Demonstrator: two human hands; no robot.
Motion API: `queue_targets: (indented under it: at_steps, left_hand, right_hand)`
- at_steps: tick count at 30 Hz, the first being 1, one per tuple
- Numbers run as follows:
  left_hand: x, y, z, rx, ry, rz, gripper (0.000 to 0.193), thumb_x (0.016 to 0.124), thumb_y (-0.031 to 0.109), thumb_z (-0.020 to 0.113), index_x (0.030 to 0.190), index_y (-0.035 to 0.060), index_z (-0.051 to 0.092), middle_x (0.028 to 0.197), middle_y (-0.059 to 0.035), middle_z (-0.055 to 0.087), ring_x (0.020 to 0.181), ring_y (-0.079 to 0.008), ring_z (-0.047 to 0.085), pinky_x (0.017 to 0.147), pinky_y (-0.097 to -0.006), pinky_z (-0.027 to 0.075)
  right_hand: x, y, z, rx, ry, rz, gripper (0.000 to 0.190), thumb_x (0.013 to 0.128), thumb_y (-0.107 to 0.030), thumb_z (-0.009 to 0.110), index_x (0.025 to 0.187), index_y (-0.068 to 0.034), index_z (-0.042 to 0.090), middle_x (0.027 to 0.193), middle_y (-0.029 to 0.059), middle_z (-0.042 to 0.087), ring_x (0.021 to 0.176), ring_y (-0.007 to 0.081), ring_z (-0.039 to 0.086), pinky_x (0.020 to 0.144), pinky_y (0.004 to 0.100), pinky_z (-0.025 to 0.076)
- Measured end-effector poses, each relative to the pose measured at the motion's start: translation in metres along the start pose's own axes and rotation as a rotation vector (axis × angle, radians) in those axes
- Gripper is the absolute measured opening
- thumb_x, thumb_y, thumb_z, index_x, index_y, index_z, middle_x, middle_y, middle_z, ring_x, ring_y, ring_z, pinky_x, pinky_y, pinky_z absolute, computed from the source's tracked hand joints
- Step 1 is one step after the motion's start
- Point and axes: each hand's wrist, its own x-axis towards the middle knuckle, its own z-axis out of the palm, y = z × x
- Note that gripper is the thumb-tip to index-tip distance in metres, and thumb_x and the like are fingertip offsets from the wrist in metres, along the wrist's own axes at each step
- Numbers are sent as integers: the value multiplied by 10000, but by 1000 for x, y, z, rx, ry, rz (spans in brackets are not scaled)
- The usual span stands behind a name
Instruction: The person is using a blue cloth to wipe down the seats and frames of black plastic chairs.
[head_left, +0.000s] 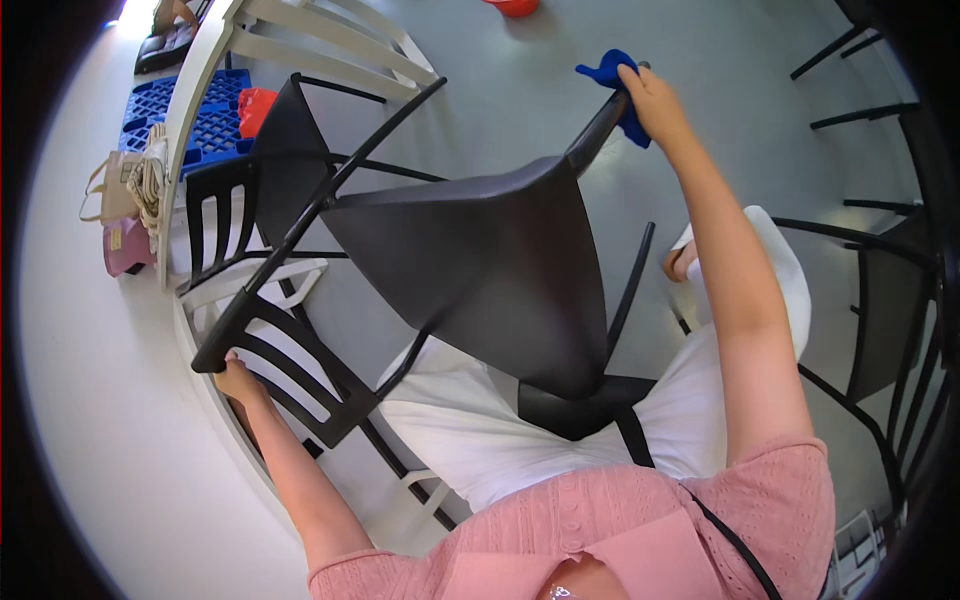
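Observation:
A black chair (480, 262) with a smooth seat and metal legs is tipped over before me. Its slotted backrest (300, 367) lies at the lower left, where my left hand (240, 381) grips the frame near the top corner. At the upper right my right hand (651, 97) holds a blue cloth (615, 69) around the end of a chair leg (596, 135); part of the cloth hangs below the hand. Behind the tipped chair, at the left, stand another black chair (221, 217) and a white slatted chair (322, 45). My fingers on the cloth are partly hidden.
Several black chairs (889, 315) stand along the right. At the upper left are a blue plastic pallet (217, 124), a red bag (256, 111), a beige bag (120, 184) and a pink bag (126, 246). A red container (514, 6) is on the floor at the top edge.

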Motion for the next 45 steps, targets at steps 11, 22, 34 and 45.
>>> queue_targets:
  at_steps: [11,22,34,45]
  left_hand:
    - [-1,-27,8,-18,-28,-25,144,785,69,615,886,-7,685,671,-11,579,583,-101,506,557,-276,405]
    - [-16,-3,14,42,-14,160,267,782,56,609,1018,-42,687,933,-127,711,865,-211,659,790,-331,483]
    - [-19,-3,10,160,-22,192,281,793,116,634,1034,-22,679,972,-165,707,922,-280,671,817,-372,481]
    - [-39,3,6,137,7,135,261,810,135,639,1027,-5,674,956,-174,708,917,-318,679,799,-384,491]
  right_hand:
    - [-151,-140,-4,494,-75,-120,355,998,-303,511,1095,23,613,805,-27,611,764,134,552,730,304,461]
    - [-189,-164,22,-279,179,-750,452,762,-4,594,1209,-60,618,1296,96,573,1249,376,439,1040,430,368]
    - [-249,-138,19,-713,-35,-678,599,710,-128,675,1296,-203,575,1368,-21,507,1333,327,367,1034,554,327]
    - [-120,-210,104,-876,129,-928,562,753,-346,715,1264,-155,583,1327,40,534,1274,306,414,1078,530,290]
